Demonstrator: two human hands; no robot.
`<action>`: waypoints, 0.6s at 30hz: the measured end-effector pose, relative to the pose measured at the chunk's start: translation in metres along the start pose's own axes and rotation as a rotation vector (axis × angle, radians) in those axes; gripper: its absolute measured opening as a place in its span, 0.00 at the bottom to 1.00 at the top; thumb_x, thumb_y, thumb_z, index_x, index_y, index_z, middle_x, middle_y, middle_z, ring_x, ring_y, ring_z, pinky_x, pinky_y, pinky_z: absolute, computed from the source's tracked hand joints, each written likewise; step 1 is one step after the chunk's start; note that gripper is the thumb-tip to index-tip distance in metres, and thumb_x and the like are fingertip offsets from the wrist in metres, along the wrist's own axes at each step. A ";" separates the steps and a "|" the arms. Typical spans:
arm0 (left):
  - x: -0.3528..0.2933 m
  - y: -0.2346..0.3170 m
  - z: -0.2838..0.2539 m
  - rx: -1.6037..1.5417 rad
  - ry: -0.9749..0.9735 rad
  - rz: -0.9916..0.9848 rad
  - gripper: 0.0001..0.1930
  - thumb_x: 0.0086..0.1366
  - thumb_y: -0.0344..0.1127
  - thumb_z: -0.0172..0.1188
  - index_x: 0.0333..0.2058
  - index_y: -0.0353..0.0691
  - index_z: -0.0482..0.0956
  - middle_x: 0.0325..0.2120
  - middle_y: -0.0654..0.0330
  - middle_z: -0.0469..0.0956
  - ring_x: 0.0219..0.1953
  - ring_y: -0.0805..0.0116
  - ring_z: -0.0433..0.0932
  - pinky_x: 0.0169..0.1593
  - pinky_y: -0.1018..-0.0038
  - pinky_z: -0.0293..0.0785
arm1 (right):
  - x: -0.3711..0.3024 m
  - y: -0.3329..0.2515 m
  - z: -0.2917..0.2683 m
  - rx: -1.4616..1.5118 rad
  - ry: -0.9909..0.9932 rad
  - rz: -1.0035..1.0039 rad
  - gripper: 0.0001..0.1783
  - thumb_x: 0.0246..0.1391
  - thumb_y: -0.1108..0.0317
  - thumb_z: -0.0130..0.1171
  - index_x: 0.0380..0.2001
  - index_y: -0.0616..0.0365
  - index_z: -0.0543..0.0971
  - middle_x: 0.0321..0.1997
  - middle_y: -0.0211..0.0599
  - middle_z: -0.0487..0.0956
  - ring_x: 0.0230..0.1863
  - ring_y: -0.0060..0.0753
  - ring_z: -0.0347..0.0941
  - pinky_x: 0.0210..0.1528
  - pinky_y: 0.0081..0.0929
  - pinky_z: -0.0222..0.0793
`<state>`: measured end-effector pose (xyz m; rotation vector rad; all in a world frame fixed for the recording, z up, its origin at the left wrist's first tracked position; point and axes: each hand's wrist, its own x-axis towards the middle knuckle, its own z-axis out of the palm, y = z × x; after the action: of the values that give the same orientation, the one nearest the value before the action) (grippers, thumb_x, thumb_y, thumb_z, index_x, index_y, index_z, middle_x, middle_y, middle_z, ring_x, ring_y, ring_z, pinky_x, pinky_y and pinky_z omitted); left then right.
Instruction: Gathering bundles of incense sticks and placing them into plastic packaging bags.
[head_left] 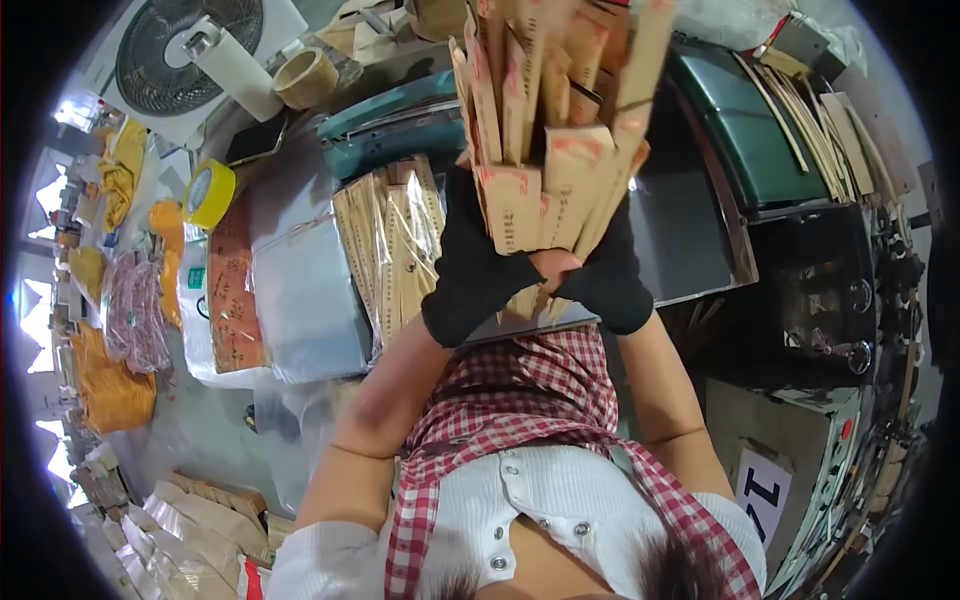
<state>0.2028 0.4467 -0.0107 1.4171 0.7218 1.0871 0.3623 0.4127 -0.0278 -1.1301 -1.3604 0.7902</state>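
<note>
A loose bundle of narrow tan paper packets point(515, 205) with red and dark print stands upright between my hands, fanned out toward the far side. My left hand point(478, 262), in a black glove with bare fingertips, grips the bundle's left side. On its right side my right hand point(612, 275), gloved the same way, is closed too. The thumbs meet at the near end of the bundle. Most of my other fingers are hidden behind the packets. Just left of my left hand, more packets point(395, 235) lie side by side under clear, shiny plastic.
Flat clear plastic bags point(305, 295) lie on the left of the table, near a yellow tape roll point(209, 194). Farther back are a fan point(185, 50), a white bottle point(232, 72) and a tan tape roll point(305, 78). A dark green machine point(745, 125) stands at the right.
</note>
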 end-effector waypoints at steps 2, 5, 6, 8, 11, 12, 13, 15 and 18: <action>0.011 0.010 -0.002 0.279 -0.050 0.263 0.56 0.41 0.37 0.78 0.64 0.38 0.47 0.59 0.54 0.58 0.62 0.62 0.59 0.64 0.64 0.57 | 0.007 -0.021 -0.007 0.113 -0.063 0.156 0.61 0.24 0.59 0.78 0.62 0.61 0.54 0.58 0.41 0.64 0.60 0.38 0.61 0.62 0.33 0.56; 0.020 0.011 0.002 -0.374 -0.015 0.163 0.67 0.34 0.35 0.81 0.67 0.42 0.38 0.58 0.54 0.62 0.60 0.61 0.63 0.63 0.65 0.59 | 0.021 -0.016 -0.008 0.166 -0.099 0.163 0.77 0.18 0.54 0.83 0.68 0.59 0.41 0.65 0.42 0.60 0.68 0.39 0.53 0.68 0.36 0.47; 0.024 0.010 -0.001 -0.199 -0.119 0.342 0.70 0.33 0.31 0.81 0.68 0.45 0.34 0.58 0.53 0.62 0.59 0.61 0.64 0.62 0.65 0.61 | 0.022 -0.018 -0.004 0.361 -0.107 0.102 0.78 0.19 0.55 0.82 0.68 0.58 0.38 0.65 0.42 0.60 0.68 0.38 0.54 0.68 0.36 0.48; 0.020 0.013 -0.003 -0.339 -0.104 0.069 0.74 0.28 0.34 0.83 0.68 0.47 0.33 0.60 0.53 0.60 0.61 0.61 0.62 0.62 0.65 0.63 | 0.025 -0.015 0.001 0.485 -0.138 -0.043 0.73 0.25 0.59 0.80 0.68 0.60 0.39 0.64 0.42 0.61 0.64 0.36 0.60 0.65 0.33 0.56; 0.041 -0.020 -0.010 0.070 -0.128 0.303 0.66 0.33 0.34 0.82 0.67 0.39 0.41 0.59 0.53 0.62 0.60 0.61 0.64 0.61 0.66 0.65 | 0.039 0.025 -0.006 0.198 -0.281 0.045 0.67 0.28 0.63 0.79 0.67 0.60 0.44 0.63 0.41 0.61 0.62 0.35 0.62 0.63 0.32 0.58; 0.040 -0.023 -0.010 0.143 -0.098 0.207 0.67 0.31 0.36 0.82 0.66 0.37 0.43 0.60 0.53 0.60 0.61 0.62 0.63 0.62 0.68 0.62 | 0.038 0.026 -0.005 0.168 -0.232 0.093 0.63 0.30 0.64 0.78 0.66 0.61 0.48 0.63 0.42 0.61 0.63 0.35 0.60 0.64 0.31 0.57; 0.037 -0.025 -0.010 0.215 -0.066 0.111 0.67 0.29 0.39 0.83 0.65 0.36 0.44 0.61 0.53 0.58 0.62 0.63 0.61 0.63 0.70 0.59 | 0.038 0.024 -0.005 0.167 -0.235 0.093 0.63 0.30 0.64 0.78 0.66 0.61 0.48 0.63 0.42 0.61 0.63 0.35 0.60 0.64 0.31 0.57; 0.035 -0.019 -0.009 0.188 -0.050 0.281 0.65 0.30 0.42 0.83 0.64 0.36 0.48 0.61 0.52 0.59 0.62 0.62 0.61 0.63 0.69 0.58 | 0.037 0.019 0.000 -0.263 -0.192 -0.208 0.63 0.31 0.64 0.77 0.66 0.61 0.47 0.64 0.43 0.60 0.64 0.36 0.59 0.64 0.32 0.56; 0.039 0.009 -0.007 -0.080 -0.125 0.336 0.70 0.30 0.37 0.83 0.67 0.39 0.39 0.62 0.53 0.57 0.62 0.60 0.62 0.63 0.66 0.59 | 0.034 -0.009 0.010 0.556 -0.162 -0.037 0.65 0.37 0.72 0.74 0.69 0.49 0.37 0.65 0.44 0.60 0.63 0.37 0.61 0.62 0.35 0.60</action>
<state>0.2095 0.4833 0.0055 1.5564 0.3531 1.2568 0.3545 0.4434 -0.0094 -0.6129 -1.1806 1.1632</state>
